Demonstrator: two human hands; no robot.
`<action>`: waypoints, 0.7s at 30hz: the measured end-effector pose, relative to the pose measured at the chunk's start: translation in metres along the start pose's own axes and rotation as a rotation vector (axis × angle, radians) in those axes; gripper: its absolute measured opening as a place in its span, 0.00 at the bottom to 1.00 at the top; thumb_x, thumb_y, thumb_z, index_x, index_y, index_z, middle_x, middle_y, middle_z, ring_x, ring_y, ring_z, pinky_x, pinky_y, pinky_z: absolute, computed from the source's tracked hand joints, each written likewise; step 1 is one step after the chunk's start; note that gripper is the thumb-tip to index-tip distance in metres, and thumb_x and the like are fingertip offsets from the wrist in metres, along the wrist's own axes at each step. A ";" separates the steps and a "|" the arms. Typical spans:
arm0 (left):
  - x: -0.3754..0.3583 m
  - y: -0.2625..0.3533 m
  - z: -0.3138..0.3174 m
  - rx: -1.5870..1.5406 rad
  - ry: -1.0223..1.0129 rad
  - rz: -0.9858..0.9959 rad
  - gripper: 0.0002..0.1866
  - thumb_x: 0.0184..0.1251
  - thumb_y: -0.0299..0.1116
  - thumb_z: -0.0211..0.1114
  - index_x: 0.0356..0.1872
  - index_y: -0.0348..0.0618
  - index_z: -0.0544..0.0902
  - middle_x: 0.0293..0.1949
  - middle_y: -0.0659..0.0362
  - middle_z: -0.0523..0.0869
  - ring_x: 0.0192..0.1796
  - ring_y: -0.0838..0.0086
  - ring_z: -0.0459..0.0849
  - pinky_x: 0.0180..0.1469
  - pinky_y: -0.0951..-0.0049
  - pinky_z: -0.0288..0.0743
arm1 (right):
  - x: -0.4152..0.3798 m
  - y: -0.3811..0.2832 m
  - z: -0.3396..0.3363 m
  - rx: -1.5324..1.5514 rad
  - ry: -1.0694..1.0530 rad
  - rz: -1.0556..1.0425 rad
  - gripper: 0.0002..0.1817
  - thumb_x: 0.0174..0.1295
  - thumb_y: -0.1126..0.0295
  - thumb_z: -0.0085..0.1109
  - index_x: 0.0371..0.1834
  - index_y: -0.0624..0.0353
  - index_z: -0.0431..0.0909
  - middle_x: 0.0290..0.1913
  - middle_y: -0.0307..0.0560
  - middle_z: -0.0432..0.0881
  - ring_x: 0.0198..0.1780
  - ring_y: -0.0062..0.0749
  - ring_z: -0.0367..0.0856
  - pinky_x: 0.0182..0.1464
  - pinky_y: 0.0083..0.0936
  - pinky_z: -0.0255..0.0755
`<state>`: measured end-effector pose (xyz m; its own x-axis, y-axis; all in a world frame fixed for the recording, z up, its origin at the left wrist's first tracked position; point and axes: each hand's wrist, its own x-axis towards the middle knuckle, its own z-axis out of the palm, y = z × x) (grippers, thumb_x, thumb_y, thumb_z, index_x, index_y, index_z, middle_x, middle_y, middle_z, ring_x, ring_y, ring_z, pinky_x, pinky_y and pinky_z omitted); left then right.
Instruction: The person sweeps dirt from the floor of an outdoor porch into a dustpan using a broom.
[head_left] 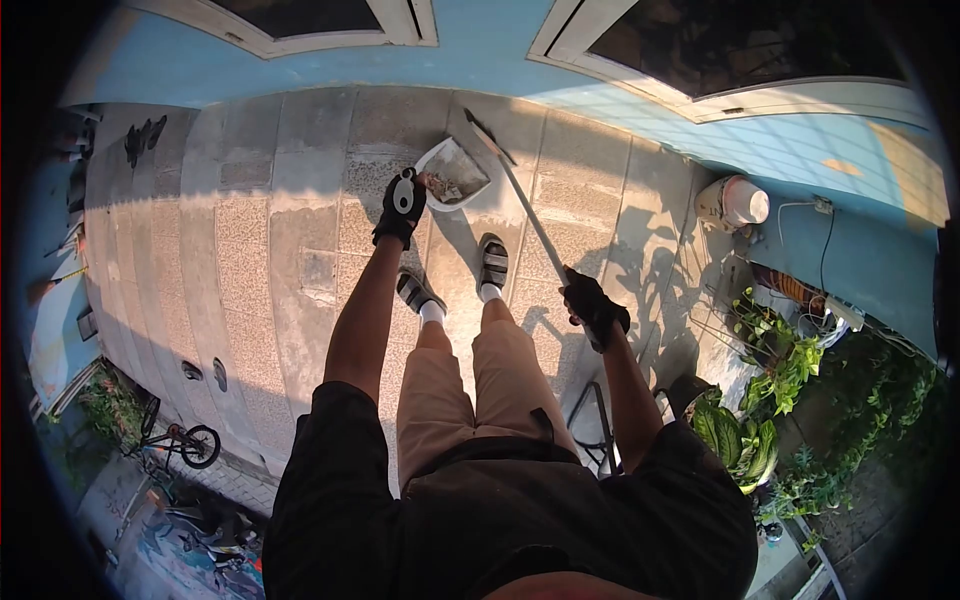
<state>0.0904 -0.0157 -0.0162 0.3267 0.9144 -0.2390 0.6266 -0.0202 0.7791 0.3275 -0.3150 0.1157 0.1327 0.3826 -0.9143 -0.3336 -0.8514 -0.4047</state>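
My left hand [402, 205], in a black fingerless glove with a pale oval patch on its back, is closed at the near-left side of a white dustpan [434, 154]. Brown dry litter [456, 183] lies inside the pan. My right hand [596, 308], gloved in black too, wraps round the pale handle of a broom [530, 212]. The broom slants away to the upper left, and its dark, narrow head [490, 136] rests beside the dustpan's far right side. My sandalled feet [493, 262] stand just on the near side of the pan.
Paving slabs [242, 240] stretch out to a blue wall [480, 65] with framed openings. By the wall at right stands a bucket [712, 203]. Leafy plants [780, 350] and a black metal frame [592, 425] are at near right. Loose footwear [220, 374] and a bicycle [190, 445] are at left.
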 end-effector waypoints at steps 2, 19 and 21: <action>-0.002 -0.009 -0.003 0.034 -0.023 0.005 0.19 0.68 0.47 0.57 0.34 0.38 0.80 0.30 0.47 0.84 0.36 0.55 0.82 0.40 0.58 0.73 | 0.012 0.007 -0.005 -0.075 0.071 -0.057 0.29 0.65 0.71 0.47 0.72 0.53 0.60 0.20 0.34 0.62 0.18 0.20 0.60 0.17 0.22 0.58; -0.045 -0.024 -0.003 -0.059 0.161 -0.153 0.18 0.67 0.46 0.60 0.34 0.39 0.81 0.30 0.49 0.83 0.37 0.58 0.81 0.40 0.60 0.72 | -0.045 -0.039 0.017 0.024 -0.234 0.006 0.18 0.63 0.67 0.54 0.54 0.63 0.71 0.23 0.34 0.67 0.18 0.15 0.62 0.19 0.17 0.59; -0.054 -0.020 -0.016 -0.071 0.182 -0.188 0.18 0.67 0.46 0.59 0.33 0.38 0.81 0.29 0.49 0.83 0.36 0.58 0.81 0.39 0.60 0.72 | -0.058 -0.046 0.018 -0.164 -0.090 -0.007 0.22 0.63 0.70 0.52 0.60 0.63 0.68 0.23 0.33 0.66 0.18 0.14 0.61 0.18 0.17 0.59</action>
<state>0.0494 -0.0581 -0.0098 0.0728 0.9571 -0.2806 0.6108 0.1796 0.7712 0.3181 -0.2917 0.1876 0.0481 0.4125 -0.9097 -0.1756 -0.8930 -0.4143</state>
